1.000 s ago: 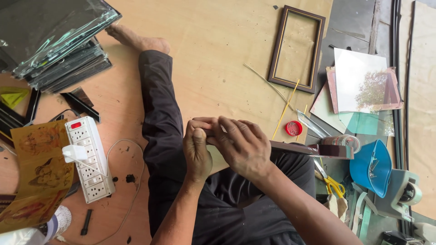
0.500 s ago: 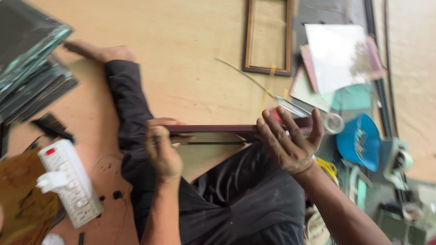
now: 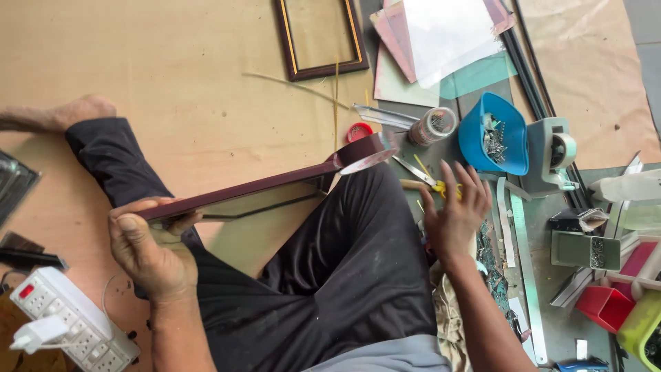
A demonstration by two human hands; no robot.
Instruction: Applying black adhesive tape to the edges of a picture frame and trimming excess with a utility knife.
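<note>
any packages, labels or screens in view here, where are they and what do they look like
No screens or readable labels.
Clear round jar: above the right hand, small metal bits inside.
Green box: far right, rectangular, holds small metal pieces.
Blue tub: beside the jar, holds metal hardware.

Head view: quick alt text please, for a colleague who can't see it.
A seated person's left hand grips one end of a dark maroon picture frame held edge-on over the lap, while the open right hand reaches toward yellow-handled scissors beside a blue tray of small metal parts.
</note>
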